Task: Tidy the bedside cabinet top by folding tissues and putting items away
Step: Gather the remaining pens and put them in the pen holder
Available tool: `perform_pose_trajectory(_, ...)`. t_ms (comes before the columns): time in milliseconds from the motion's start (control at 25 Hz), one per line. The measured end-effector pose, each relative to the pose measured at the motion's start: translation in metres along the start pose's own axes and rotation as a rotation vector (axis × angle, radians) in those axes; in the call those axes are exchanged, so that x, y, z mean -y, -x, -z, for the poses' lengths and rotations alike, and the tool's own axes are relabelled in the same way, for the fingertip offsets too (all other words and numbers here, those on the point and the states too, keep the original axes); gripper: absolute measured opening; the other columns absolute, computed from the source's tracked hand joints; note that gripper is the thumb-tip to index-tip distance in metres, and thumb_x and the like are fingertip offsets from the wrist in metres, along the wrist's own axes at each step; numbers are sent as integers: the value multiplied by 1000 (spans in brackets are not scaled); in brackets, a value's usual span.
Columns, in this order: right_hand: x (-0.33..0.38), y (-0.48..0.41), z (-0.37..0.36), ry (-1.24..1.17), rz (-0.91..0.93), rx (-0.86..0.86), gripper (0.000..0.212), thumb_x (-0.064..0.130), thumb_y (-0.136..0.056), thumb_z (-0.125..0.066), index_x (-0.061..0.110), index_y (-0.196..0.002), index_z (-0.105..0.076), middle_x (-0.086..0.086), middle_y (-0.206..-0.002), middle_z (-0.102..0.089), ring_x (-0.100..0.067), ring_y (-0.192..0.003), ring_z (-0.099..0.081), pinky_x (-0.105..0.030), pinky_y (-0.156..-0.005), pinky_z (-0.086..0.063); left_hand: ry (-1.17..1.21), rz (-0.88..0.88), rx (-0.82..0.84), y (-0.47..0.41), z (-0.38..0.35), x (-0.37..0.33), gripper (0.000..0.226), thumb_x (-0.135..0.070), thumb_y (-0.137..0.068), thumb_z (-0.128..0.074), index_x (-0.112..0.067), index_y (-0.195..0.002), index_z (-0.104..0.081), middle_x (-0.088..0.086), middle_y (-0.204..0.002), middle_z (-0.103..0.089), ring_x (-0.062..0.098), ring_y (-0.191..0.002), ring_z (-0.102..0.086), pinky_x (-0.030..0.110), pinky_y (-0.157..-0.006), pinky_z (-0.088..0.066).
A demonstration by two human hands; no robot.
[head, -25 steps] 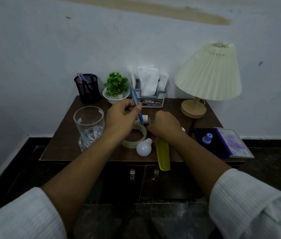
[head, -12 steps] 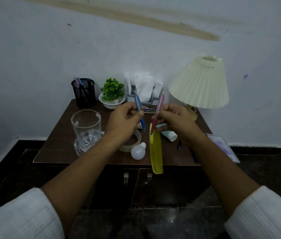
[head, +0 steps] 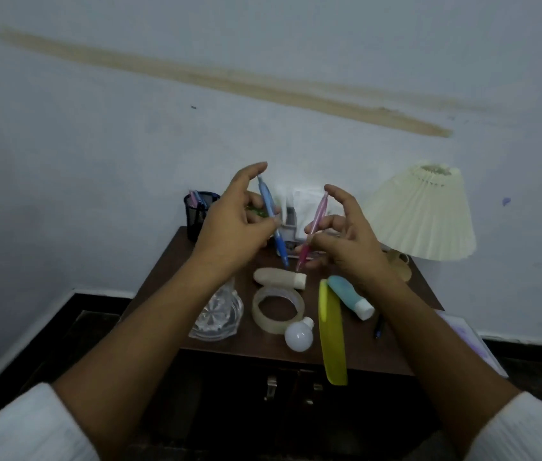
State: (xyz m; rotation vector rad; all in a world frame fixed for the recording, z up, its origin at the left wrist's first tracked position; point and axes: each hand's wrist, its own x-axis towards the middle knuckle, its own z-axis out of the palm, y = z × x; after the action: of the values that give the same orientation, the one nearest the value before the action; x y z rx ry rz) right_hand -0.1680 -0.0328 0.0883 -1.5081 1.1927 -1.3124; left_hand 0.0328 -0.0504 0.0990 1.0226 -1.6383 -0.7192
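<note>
I am looking down at a dark wooden bedside cabinet (head: 163, 287) against a pale wall. At its back left corner stands a black mesh pen cup (head: 198, 212) with pens in it. Just right of that, my left hand (head: 236, 227) is raised above the cabinet top, thumb and fingers pinching a blue pen (head: 271, 217) that points down and slightly right, with the forefinger lifted free above it. Below my left wrist, near the front left edge, sits a clear cut glass (head: 218, 316), partly hidden and blurred. Toward the middle of the top lie a cream tube (head: 278, 277), a roll of clear tape (head: 278, 307) just in front of it, and a white light bulb (head: 299, 335) touching the tape at the front edge. Behind my hands, at the back edge, white tissues (head: 306, 202) stand in a holder. My right hand (head: 346, 237) pinches a pink pen (head: 313, 232), tip down and leaning left, so both pen tips nearly meet above the cream tube. A long yellow comb (head: 331, 334) hangs over the front edge, a teal tube (head: 349, 296) lying just beside it. At the back right corner is a lamp (head: 422, 214) with a pleated cream shade.
</note>
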Motion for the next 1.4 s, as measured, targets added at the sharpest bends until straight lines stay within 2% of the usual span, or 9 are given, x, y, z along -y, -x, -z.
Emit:
perform_pose_trajectory(200,23,-76,-45,106,162,-85,57,3,-94,-64,29,-140,-43,-21,-94,-67,-30,-78,-75,-45,-62,-64,-95,-37,-94,-50,64,-1,40,-12,-96,-66,-29,-131,-57,3,-90,-71,12,-69,-74,36,-61,-63)
perform_pose_trajectory(320,25,-124,-76,148,233,-90,43,3,-94,-61,24,-129,-48,-16,-92,-71,-25,-78,-75,-42,-61,-63,-138,-22,-189,-83,100,22,23,-15,-101,-58,-22,-122,-63,3,-95,-75,12,-73,-75,37,-64,-64)
perform_pose_trajectory(440,9,-161,-105,184,263,-106,30,6,-96,-58,22,-120,-51,-12,-92,-71,-20,-77,-74,-36,-60,-63,-170,-36,-305,-110,120,59,17,-19,-102,-56,-19,-114,-67,2,-99,-76,12,-77,-75,37,-67,-65)
perform_pose_trajectory(640,-29,-199,-136,288,317,-98,19,10,-99,-52,21,-116,-52,-9,-88,-72,-22,-78,-74,-42,-63,-64,-259,-89,-401,-141,122,117,21,-27,-101,-58,-21,-114,-73,-5,-102,-75,6,-81,-74,33,-75,-64)
perform_pose_trajectory(800,-49,-213,-146,389,395,-91,13,15,-100,-54,22,-111,-54,-5,-82,-71,-21,-73,-73,-45,-61,-63,-366,-98,-358,-145,112,151,24,-29,-100,-60,-23,-118,-74,-6,-106,-76,5,-86,-73,32,-80,-63)
perform_pose_trajectory(960,-63,-216,-149,561,347,-25,12,19,-96,-59,20,-95,-72,3,-79,-73,-14,-72,-71,-45,-68,-62,-462,-24,-188,-135,101,170,27,-28,-100,-59,-16,-118,-76,1,-115,-76,14,-101,-71,35,-94,-57)
perform_pose_trajectory(1080,-59,-214,-148,673,283,21,21,14,-96,-60,14,-106,-78,1,-97,-77,-9,-80,-70,-35,-84,-61,-544,60,-50,-129,100,170,31,-27,-103,-55,-14,-126,-72,5,-127,-71,19,-116,-65,26,-97,-47)
perform_pose_trajectory(1200,-37,-204,-138,682,300,-62,30,17,-97,-60,13,-125,-71,-3,-122,-72,-15,-105,-67,-29,-98,-52,-497,55,-145,-121,109,147,33,-23,-104,-52,-14,-133,-66,5,-135,-66,18,-124,-60,20,-100,-39)
perform_pose_trajectory(1400,17,-152,-95,555,324,-90,21,19,-95,-62,17,-113,-73,6,-102,-71,-12,-91,-70,-40,-82,-62,-337,-49,-164,-93,106,65,27,-24,-102,-55,-20,-122,-73,-2,-120,-73,10,-110,-66,30,-99,-53)
